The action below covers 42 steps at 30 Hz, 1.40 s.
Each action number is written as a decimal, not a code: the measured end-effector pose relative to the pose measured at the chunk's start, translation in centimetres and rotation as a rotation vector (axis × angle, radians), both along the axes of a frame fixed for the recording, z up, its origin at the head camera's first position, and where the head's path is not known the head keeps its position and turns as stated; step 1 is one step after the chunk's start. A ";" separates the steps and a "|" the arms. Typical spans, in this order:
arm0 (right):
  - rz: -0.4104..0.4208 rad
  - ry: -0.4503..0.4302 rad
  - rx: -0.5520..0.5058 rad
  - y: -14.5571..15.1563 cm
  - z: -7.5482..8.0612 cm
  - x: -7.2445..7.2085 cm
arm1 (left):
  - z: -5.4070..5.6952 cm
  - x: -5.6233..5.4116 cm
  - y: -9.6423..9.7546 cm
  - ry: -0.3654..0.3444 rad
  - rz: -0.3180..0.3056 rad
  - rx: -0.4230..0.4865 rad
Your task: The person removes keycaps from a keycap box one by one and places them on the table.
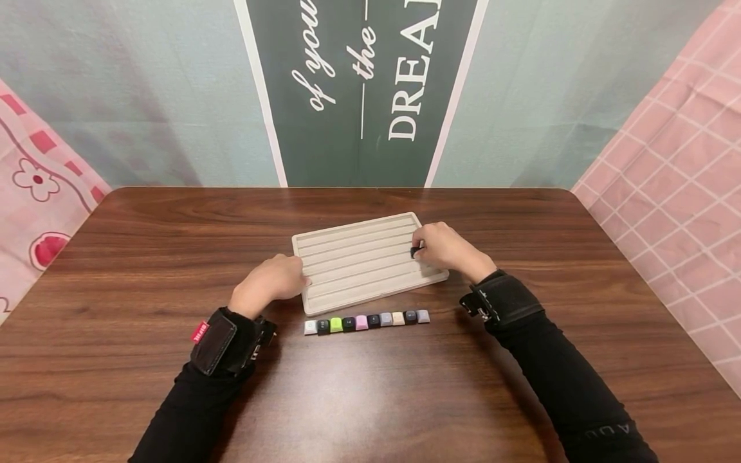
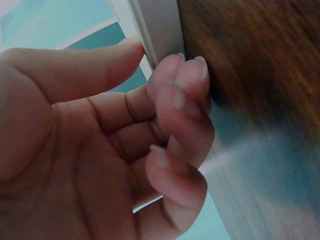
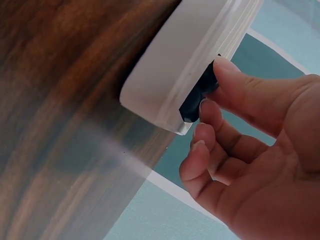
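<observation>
A cream tray (image 1: 356, 262) with long parallel ridges lies tilted across the table. My left hand (image 1: 273, 278) pinches its left edge; in the left wrist view the thumb is on the rim (image 2: 159, 30) and the fingertips curl against the side. Over the tray's right end, my right hand (image 1: 442, 247) pinches a black keycap (image 1: 414, 253) between thumb and index finger. The right wrist view shows this dark piece (image 3: 191, 106) at the tray's rim; whether it is one keycap or two side by side, I cannot tell.
Just in front of the tray, several keycaps stand in a row, among them a white one (image 1: 311, 327), a lime green one (image 1: 336, 325) and a pink one (image 1: 361, 322). The wooden table (image 1: 370, 392) ends at a curtain (image 1: 191, 96) behind.
</observation>
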State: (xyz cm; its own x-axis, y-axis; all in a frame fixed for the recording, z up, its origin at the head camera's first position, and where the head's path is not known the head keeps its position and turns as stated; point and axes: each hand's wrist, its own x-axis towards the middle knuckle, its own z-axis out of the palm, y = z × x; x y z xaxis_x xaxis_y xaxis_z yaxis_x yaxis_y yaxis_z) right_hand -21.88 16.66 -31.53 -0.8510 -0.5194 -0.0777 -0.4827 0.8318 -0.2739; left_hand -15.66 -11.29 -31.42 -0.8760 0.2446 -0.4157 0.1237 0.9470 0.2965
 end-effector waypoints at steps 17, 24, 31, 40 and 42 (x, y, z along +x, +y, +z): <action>-0.014 0.046 0.028 -0.1 0.6 0.8 | 0.0 -0.1 0.1 0.001 -0.007 -0.031; -0.063 0.007 0.072 -0.4 1.1 1.6 | 0.0 -0.1 0.1 0.009 -0.001 -0.029; -0.078 -0.005 0.091 -0.3 1.5 2.3 | -0.1 -0.2 0.1 0.002 -0.005 -0.038; -0.103 -0.030 0.092 0.0 1.5 3.1 | 0.0 -0.2 0.1 -0.010 -0.001 -0.044; -0.104 -0.027 0.094 0.1 1.5 3.2 | 0.0 -0.2 0.1 -0.012 0.000 -0.043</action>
